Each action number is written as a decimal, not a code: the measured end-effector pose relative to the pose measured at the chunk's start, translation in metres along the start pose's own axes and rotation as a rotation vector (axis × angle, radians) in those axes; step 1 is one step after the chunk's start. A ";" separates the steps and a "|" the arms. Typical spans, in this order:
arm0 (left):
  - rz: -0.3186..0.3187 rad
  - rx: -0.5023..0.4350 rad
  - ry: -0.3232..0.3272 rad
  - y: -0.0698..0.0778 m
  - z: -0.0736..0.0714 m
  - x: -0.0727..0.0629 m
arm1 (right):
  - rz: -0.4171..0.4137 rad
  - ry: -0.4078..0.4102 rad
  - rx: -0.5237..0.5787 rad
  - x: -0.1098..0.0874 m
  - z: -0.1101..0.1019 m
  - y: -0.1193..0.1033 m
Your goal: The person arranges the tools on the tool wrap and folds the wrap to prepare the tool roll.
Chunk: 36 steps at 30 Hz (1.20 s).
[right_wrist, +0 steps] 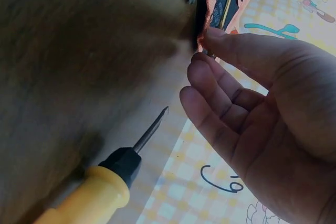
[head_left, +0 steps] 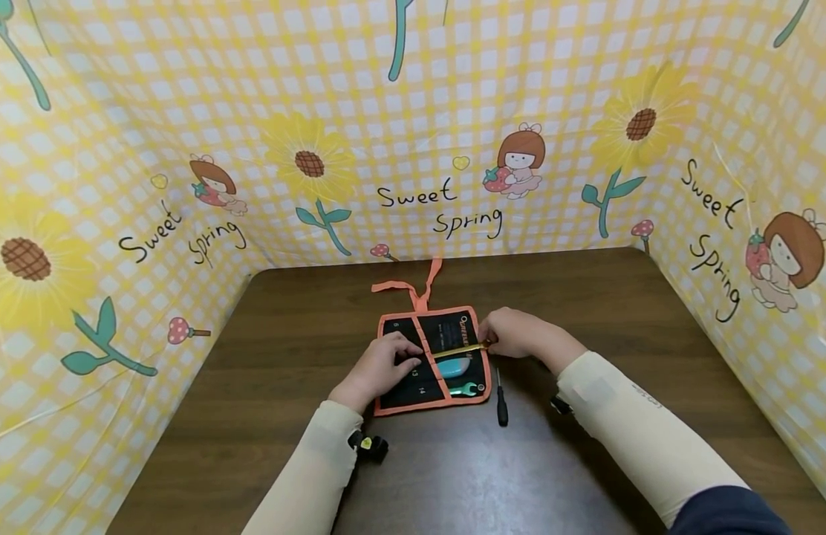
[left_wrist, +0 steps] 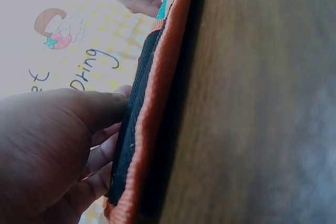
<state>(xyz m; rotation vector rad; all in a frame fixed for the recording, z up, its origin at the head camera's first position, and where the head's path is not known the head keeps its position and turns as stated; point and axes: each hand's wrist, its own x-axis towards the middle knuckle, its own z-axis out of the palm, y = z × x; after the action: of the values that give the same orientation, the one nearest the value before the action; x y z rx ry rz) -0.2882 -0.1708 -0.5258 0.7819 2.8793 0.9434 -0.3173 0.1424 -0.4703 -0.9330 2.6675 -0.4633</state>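
A black tool pouch [head_left: 402, 397] with orange trim lies flat on the table. My left hand [head_left: 384, 369] is over its left half, thumb and curled fingertips at the orange pocket hem [head_left: 438, 383]. At the pouch's right edge, my right hand [head_left: 516, 332] pinches the end of a thin yellow strip [head_left: 458, 350] between thumb and forefinger. The strip runs across the pouch toward that hem. Something small and silvery shows at the right fingertips in the right wrist view. Below the strip lie a rounded turquoise tool [head_left: 453, 367] and a green wrench [head_left: 463, 390], both partly inside the pocket.
A screwdriver with a black handle [head_left: 502, 410] lies just right of the pouch. In the right wrist view, a screwdriver with a yellow handle [right_wrist: 92, 195] appears near the right hand. Orange ties [head_left: 421, 297] extend from the pouch's far edge. Patterned cloth walls [head_left: 413, 148] surround the brown table [head_left: 286, 357].
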 end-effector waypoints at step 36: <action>0.024 0.018 0.059 0.007 0.005 0.002 | -0.033 0.053 0.008 0.024 0.013 -0.027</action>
<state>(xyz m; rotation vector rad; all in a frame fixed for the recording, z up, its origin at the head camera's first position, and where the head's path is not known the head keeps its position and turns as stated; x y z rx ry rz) -0.2862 -0.1618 -0.5255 0.8051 2.9385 0.9606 -0.3158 0.1038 -0.4756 -0.9776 2.6987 -0.5128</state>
